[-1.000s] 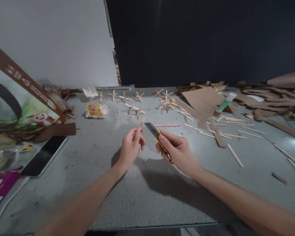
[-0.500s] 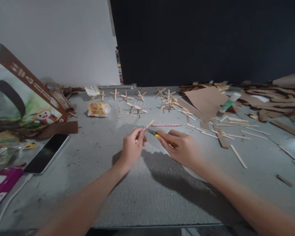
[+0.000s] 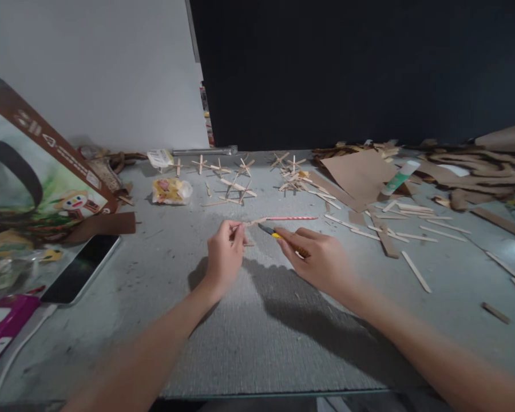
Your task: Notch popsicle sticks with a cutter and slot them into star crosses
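While the left hand [image 3: 226, 252] pinches a slim wooden stick [image 3: 257, 221] between closed fingers above the desk [image 3: 240, 343], the right hand [image 3: 321, 254] has its fingers wrapped around a cutter [image 3: 276, 235], tip near the stick; contact cannot be confirmed. Several crossed-stick pieces [image 3: 201, 164] stand joined, by appearance, towards the back. Numerous loose sticks [image 3: 416, 272] lie unassembled at right. The held stick is judged unfinished, its cut state unclear.
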Demonstrator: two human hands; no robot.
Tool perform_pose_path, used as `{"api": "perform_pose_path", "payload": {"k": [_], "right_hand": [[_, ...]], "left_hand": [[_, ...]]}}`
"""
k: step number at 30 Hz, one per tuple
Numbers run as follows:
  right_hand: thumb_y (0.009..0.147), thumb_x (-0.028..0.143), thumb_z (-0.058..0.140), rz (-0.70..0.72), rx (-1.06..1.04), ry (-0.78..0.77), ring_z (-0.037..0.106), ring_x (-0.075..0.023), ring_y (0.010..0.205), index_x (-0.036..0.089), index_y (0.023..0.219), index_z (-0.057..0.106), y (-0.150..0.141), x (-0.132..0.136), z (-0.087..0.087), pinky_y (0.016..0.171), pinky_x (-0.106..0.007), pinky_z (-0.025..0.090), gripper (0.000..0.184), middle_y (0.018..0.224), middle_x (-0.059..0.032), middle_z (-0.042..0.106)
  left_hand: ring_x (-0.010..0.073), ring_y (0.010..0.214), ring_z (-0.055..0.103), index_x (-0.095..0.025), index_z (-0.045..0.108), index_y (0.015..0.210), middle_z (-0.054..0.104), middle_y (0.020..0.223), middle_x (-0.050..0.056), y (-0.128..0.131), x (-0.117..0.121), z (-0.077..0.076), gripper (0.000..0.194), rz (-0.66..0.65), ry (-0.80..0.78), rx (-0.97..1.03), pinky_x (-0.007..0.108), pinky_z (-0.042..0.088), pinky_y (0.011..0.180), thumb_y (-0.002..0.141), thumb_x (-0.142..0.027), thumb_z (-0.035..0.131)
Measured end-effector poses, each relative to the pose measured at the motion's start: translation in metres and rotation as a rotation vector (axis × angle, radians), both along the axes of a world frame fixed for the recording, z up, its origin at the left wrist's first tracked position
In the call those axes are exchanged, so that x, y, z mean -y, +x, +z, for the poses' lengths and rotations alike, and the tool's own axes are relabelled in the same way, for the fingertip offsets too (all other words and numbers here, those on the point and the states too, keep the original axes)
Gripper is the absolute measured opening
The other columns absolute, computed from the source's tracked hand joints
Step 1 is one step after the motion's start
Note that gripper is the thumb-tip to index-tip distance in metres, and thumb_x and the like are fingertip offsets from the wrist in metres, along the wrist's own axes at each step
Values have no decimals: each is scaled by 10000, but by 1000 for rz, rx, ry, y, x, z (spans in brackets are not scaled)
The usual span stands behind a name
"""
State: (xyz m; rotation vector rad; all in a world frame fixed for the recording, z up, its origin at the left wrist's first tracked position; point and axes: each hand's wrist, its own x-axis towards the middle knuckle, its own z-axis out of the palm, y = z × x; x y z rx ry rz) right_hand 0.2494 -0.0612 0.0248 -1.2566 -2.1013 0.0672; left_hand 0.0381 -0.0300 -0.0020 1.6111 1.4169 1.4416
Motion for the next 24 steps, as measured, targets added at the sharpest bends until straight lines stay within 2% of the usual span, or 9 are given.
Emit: {"api": "perform_pose_path", "payload": {"k": [2, 5, 7, 9, 12, 15, 19, 22, 24], "right_hand": [[1077, 408, 469, -20, -79, -19, 599, -155, 570, 175, 1299, 760, -1, 0, 0, 565, -281, 402, 434, 763, -65, 731], [1022, 456, 564, -82, -161, -112, 668, -193, 669, 164, 1294, 727, 0, -6, -2, 604, -288, 433, 432, 908, -107, 784], [966, 480, 626, -98, -177, -218, 649, -199, 662, 168, 1162, 744, 1, -11, -4, 592, -287, 415, 387, 875, -96, 773], [945, 489, 620, -56, -214, -344, 570, -172, 592, 181, 955, 731, 1, -15, -5, 554, -273, 371, 327, 729, -44, 703], [930, 506, 590, 3, -325, -451, 451, -136, 536, 209, 718, 597, -4, -16, -5, 513, -256, 316, 365, 592, 19, 547], [908, 503, 598, -57, -390, -388, 440, -132, 529, 229, 691, 519, -10, -10, -8, 511, -254, 308, 359, 584, 28, 515], [906, 364, 567, -136, -277, -179, 516, -153, 529, 234, 802, 549, -14, -2, -19, 535, -258, 331, 168, 643, -5, 624], [879, 245, 552, -89, -108, -48, 622, -187, 602, 235, 847, 561, -14, 1, -28, 560, -264, 346, 35, 721, -47, 704], [884, 205, 547, -26, -48, 6, 674, -203, 662, 230, 889, 570, -13, 1, -30, 573, -265, 364, 35, 793, -71, 743]], "left_hand": [[112, 506, 552, -199, 601, 864, 624, 621, -25, -2, -2, 1, 237, -17, -36, 19, 222, 438, 539, 960, -415, 602], [120, 524, 556, -193, 617, 869, 626, 630, -21, -2, -2, 4, 245, -144, -93, 31, 235, 443, 554, 936, -429, 623], [119, 523, 544, -192, 622, 850, 624, 625, -20, 0, -1, 6, 243, -219, -114, 15, 237, 426, 549, 919, -424, 639], [114, 513, 524, -191, 626, 840, 617, 614, -23, 2, 2, 9, 249, -269, -127, 19, 237, 404, 538, 907, -428, 657], [112, 508, 517, -185, 627, 850, 608, 609, -27, 6, 4, 12, 288, -310, -161, 134, 242, 405, 538, 889, -461, 698], [119, 538, 544, -177, 629, 862, 617, 629, -16, 11, 5, 10, 333, -327, -213, 346, 254, 441, 573, 867, -490, 739], [157, 694, 656, -186, 643, 985, 697, 800, 30, 22, 12, 0, 285, -303, -347, 558, 299, 531, 712, 842, -390, 781], [192, 793, 697, -202, 659, 963, 709, 862, 50, 31, 20, -5, 179, -318, -399, 535, 352, 551, 816, 843, -309, 737], [223, 883, 709, -206, 674, 925, 726, 902, 72, 35, 23, -4, 155, -357, -360, 465, 369, 544, 868, 829, -318, 722]]}}
